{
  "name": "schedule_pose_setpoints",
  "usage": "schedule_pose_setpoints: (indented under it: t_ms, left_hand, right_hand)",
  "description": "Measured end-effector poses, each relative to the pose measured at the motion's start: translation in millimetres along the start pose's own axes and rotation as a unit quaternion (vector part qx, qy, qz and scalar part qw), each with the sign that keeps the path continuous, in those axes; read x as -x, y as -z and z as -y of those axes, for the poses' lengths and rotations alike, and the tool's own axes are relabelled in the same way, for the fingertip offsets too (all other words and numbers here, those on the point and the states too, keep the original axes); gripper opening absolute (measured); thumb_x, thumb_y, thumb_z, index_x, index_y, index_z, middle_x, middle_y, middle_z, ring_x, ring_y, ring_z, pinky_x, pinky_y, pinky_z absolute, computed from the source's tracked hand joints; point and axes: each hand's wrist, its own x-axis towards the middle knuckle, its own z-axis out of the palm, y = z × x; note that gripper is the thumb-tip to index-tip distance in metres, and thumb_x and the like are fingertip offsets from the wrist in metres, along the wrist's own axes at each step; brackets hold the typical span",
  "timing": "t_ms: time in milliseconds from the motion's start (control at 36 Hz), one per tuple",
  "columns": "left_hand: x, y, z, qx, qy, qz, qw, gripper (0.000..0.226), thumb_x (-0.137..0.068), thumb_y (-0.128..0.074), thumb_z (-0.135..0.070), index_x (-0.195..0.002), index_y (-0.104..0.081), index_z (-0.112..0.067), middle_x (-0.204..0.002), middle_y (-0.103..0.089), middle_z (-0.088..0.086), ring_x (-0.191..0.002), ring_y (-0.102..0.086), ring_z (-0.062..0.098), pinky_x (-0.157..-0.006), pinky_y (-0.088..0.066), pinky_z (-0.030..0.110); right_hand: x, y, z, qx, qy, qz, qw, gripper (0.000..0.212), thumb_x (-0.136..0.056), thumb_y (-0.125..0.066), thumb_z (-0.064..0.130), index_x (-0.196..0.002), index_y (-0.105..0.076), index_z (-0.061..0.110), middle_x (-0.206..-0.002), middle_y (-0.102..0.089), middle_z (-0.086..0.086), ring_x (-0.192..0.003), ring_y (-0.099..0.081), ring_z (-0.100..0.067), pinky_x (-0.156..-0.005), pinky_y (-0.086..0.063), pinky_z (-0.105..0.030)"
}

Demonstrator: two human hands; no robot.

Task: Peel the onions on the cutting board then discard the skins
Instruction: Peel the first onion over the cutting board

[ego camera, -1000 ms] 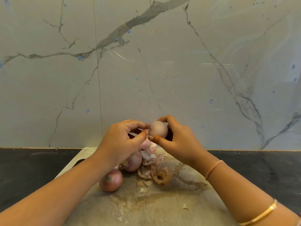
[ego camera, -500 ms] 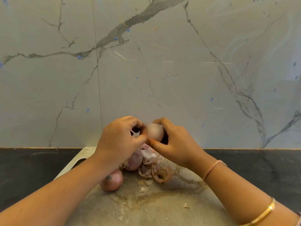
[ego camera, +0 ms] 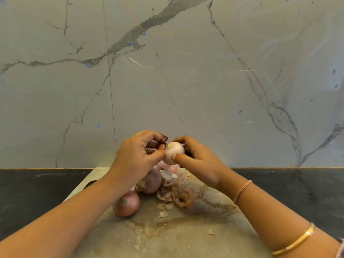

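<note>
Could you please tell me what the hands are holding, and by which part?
The right hand grips the pale onion round its body, thumb in front, fingers behind; the left hand pinches the tufted end nearest it.

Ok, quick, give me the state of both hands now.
Left hand: closed, pinching the tufted end of the peeled onion.
Right hand: closed, gripping that same onion.
</note>
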Motion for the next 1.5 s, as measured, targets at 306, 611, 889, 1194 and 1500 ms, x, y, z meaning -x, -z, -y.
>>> schedule_pose_setpoints:
  t_ms: [306,611,889,1194,1500]
  left_hand:
    - [-1.4,0.2,-0.6,-0.039,0.014,-0.028,0.999,0.015,-0.083,-0.066,-0.012,-0.081,-0.064,-0.027,-0.078,-0.067,-0.010,-0.076,-0.061,0.000,-0.063,-0.049,0.011]
    - [0.3,-2.0,-3.4,-0.043,-0.006,-0.024,0.999,0.012,-0.085,-0.063,-0.016,-0.084,-0.063,-0.028,-0.080,-0.065,-0.013,-0.082,-0.060,0.000,-0.066,-0.050,0.015]
    - [1.5,-1.5,-6.7,-0.003,0.005,0.000,1.000,0.021,-0.084,-0.065,-0.011,-0.079,-0.063,-0.032,-0.075,-0.066,-0.011,-0.076,-0.062,0.006,-0.064,-0.051,0.016]
    - [1.1,-1.3,-3.7,0.052,0.063,-0.033,0.996,0.023,-0.086,-0.065,-0.009,-0.081,-0.065,-0.031,-0.076,-0.070,-0.012,-0.072,-0.069,0.009,-0.070,-0.059,0.032]
    - [2.6,-4.1,-14.8,0.101,0.102,-0.029,0.989,0.023,-0.083,-0.069,-0.011,-0.078,-0.068,-0.033,-0.073,-0.071,-0.018,-0.074,-0.068,0.001,-0.061,-0.052,0.012]
  right_hand:
    - [-4.6,-6.4,-1.4,-0.134,-0.008,-0.050,0.990,0.030,-0.102,-0.044,0.017,-0.123,-0.053,0.035,-0.103,-0.064,-0.007,-0.081,-0.068,-0.017,-0.076,-0.059,-0.030]
    - [0.6,-14.8,1.5,-0.060,0.029,-0.055,0.996,0.031,-0.096,-0.057,0.028,-0.122,-0.042,0.034,-0.105,-0.055,0.013,-0.094,-0.061,-0.010,-0.078,-0.054,-0.016]
    - [-0.2,-5.1,1.7,-0.051,0.020,-0.040,0.998,0.030,-0.081,-0.050,0.041,-0.109,-0.051,0.030,-0.098,-0.057,0.008,-0.084,-0.056,-0.011,-0.064,-0.049,-0.016]
    - [1.2,-7.8,-0.2,-0.087,0.015,-0.026,0.996,0.018,-0.093,-0.057,0.032,-0.107,-0.047,0.035,-0.098,-0.054,0.013,-0.082,-0.056,-0.009,-0.063,-0.047,-0.009]
    - [-2.5,-7.6,-2.0,-0.053,0.014,-0.065,0.996,0.041,-0.087,-0.067,0.034,-0.115,-0.038,0.030,-0.108,-0.058,0.004,-0.091,-0.065,-0.013,-0.076,-0.057,-0.019]
